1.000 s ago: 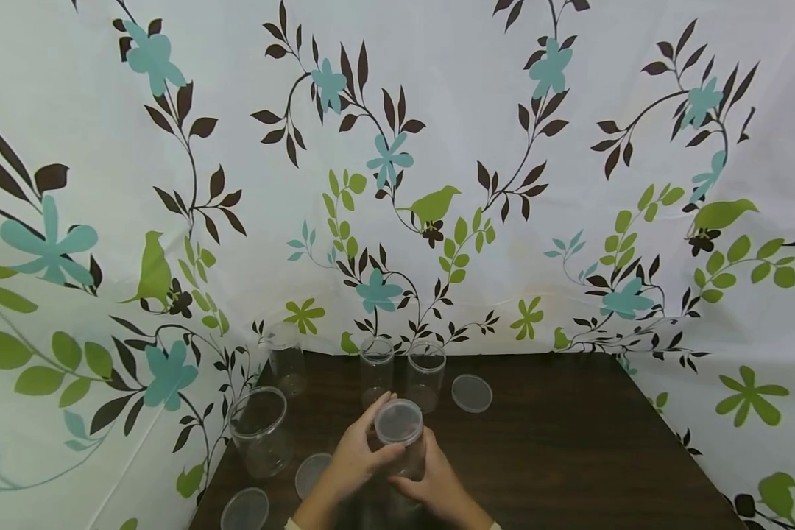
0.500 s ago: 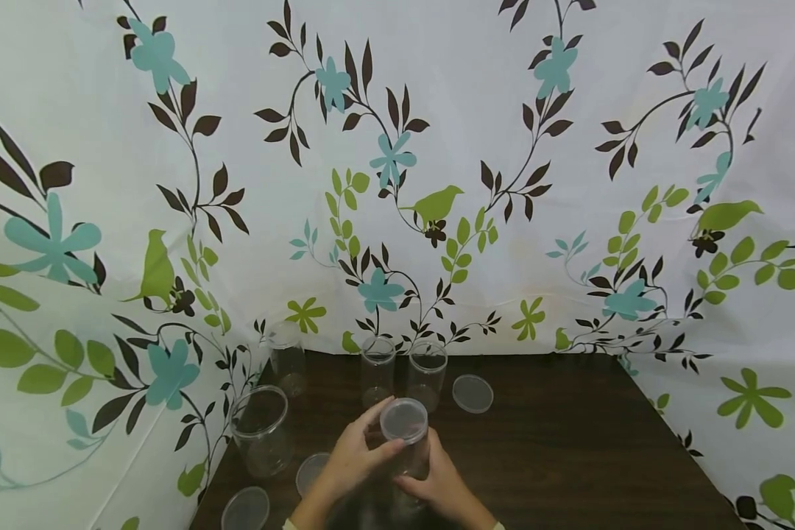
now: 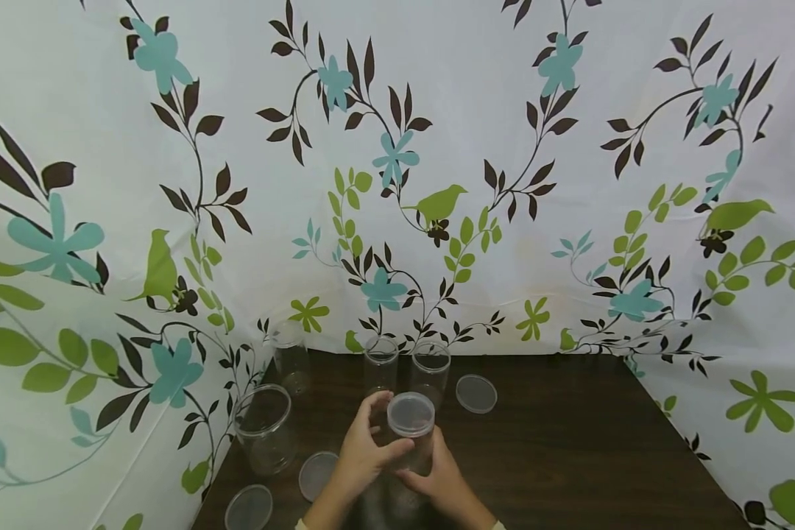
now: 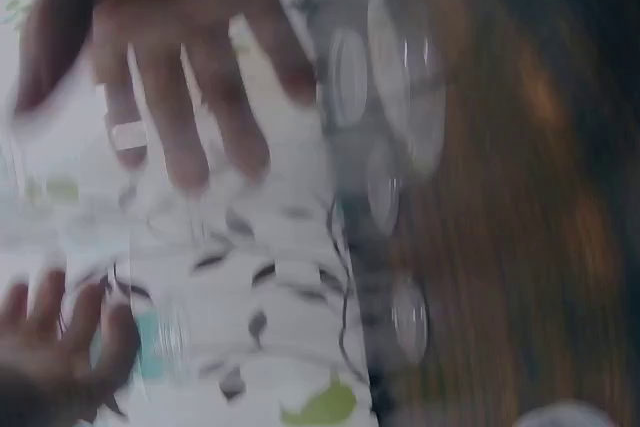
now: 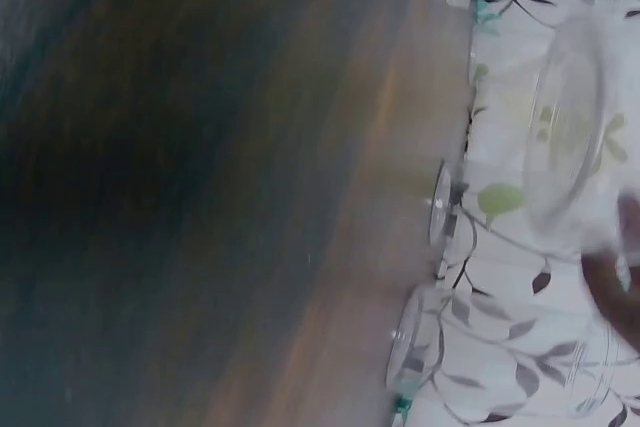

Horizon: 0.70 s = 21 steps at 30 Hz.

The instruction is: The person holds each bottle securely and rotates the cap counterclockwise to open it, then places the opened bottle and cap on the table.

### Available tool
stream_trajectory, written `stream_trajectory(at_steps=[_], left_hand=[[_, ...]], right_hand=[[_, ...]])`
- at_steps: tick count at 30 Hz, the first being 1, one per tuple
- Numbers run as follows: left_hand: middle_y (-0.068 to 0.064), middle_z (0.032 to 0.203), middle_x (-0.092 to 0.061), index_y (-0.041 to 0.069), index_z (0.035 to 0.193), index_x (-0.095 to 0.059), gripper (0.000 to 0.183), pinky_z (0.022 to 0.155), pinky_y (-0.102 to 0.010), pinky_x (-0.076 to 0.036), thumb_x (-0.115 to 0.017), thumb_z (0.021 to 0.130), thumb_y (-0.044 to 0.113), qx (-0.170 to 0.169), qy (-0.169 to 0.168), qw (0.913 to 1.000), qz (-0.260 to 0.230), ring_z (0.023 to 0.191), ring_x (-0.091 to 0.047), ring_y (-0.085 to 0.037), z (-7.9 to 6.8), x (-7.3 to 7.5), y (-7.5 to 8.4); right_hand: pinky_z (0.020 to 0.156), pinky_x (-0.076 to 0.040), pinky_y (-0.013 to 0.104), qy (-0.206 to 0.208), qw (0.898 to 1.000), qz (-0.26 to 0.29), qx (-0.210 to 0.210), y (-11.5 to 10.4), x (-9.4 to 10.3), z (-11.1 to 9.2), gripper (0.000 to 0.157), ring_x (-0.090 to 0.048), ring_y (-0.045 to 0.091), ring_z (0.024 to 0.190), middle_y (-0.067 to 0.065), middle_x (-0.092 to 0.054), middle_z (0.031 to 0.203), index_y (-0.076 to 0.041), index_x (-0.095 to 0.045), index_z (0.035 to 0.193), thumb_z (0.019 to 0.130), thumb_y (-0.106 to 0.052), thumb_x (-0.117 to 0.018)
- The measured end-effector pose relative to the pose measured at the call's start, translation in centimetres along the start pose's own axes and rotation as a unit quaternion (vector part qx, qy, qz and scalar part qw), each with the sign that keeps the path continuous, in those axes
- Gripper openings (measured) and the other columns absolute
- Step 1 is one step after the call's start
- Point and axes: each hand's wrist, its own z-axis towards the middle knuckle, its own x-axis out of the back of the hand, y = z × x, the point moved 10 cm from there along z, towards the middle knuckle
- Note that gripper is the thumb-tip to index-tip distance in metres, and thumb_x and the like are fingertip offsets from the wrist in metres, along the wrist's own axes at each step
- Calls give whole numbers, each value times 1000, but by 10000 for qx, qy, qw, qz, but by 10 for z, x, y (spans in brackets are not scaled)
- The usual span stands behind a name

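A clear jar (image 3: 416, 455) stands between both hands, roughly upright, with a round translucent lid (image 3: 411, 412) over its mouth. My left hand (image 3: 361, 453) grips it from the left, thumb across the front near the lid and fingers round the far side. On the other side my right hand (image 3: 445, 482) holds the lower part, its thumb toward me. In the right wrist view, fingertips (image 5: 610, 292) show beside the jar's clear round end (image 5: 570, 127), blurred. The left wrist view is blurred too; both hands appear in it.
Two clear jars (image 3: 380, 368) (image 3: 430, 368) stand open behind the hands. Another jar (image 3: 291, 361) is at the back left, and a wider open jar (image 3: 265, 434) nearer. Loose lids (image 3: 476, 394) (image 3: 319, 475) (image 3: 248, 508) lie on the dark table (image 3: 570, 442). A patterned curtain (image 3: 477, 147) borders it.
Both hands have shifted the jar slightly right and upward in the head view, still gripping it. The other jars and loose lids have stayed where they were.
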Motion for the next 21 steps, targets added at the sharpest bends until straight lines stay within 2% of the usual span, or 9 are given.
stream_trajectory(at_steps=[3,6,8,10,12,13,16,19,21], left_hand=[[-7,139,-59,11,145,-49,77,95,-44,-47,-89,80,23,-282,-751,9967,-137,124,-54,-18,2,1,2],[-9,138,-61,11,145,-53,69,95,-39,-49,-84,85,19,-629,-1372,9879,-354,121,-58,-15,3,0,7],[-10,139,-61,10,143,-57,62,95,-36,-50,-83,86,16,-860,-1546,9833,-428,121,-59,-14,2,1,10],[-10,139,-61,9,139,-60,59,94,-35,-51,-83,85,14,-961,-1513,9828,-453,120,-59,-13,2,1,12],[-10,137,-62,8,136,-61,58,92,-34,-52,-85,83,13,-893,-1328,9861,-440,118,-60,-15,2,2,11],[-8,134,-63,10,135,-61,59,92,-32,-51,-86,82,13,-723,-1168,9895,-451,116,-61,-14,2,2,8],[-3,124,-66,12,131,-59,62,92,-30,-48,-90,77,16,-262,-393,9979,-446,111,-61,-16,-2,0,5],[1,121,-64,13,124,-57,64,93,-30,-46,-94,72,21,28,519,9979,-376,110,-59,-16,-9,0,4],[1,120,-62,11,122,-55,66,91,-30,-47,-95,71,23,12,919,9951,-352,108,-58,-17,-12,-1,7]], right_hand=[[108,-38,27,-588,9965,600,12,0,-3,-2,92,-47,17,135,17,-47,149,-3,-29,153,81,-11,-85],[108,-38,26,-1049,9901,918,161,-1,-5,-4,92,-48,15,134,17,-48,148,-5,-31,154,79,-7,-85],[107,-40,27,-1226,9874,943,327,-4,-7,-4,91,-50,15,131,16,-50,146,-4,-32,153,79,-6,-85],[107,-40,27,-1221,9877,885,416,-5,-7,-5,89,-51,15,130,16,-51,144,-5,-34,152,79,-7,-85],[107,-40,27,-1053,9909,765,345,-7,-7,-4,90,-51,15,130,15,-51,145,-6,-33,152,79,-9,-86],[106,-41,27,-920,9933,649,278,-6,-6,-3,89,-51,15,129,14,-51,144,-5,-34,151,79,-11,-86],[106,-43,32,-328,9993,157,103,-4,-4,0,87,-54,17,127,12,-55,140,-3,-36,146,79,-19,-88],[106,-44,36,287,9987,-405,102,-3,-2,2,87,-56,22,125,10,-58,137,0,-38,141,76,-24,-91],[106,-44,36,611,9956,-690,193,-6,-1,1,90,-56,26,126,12,-58,137,3,-38,141,74,-24,-92]])
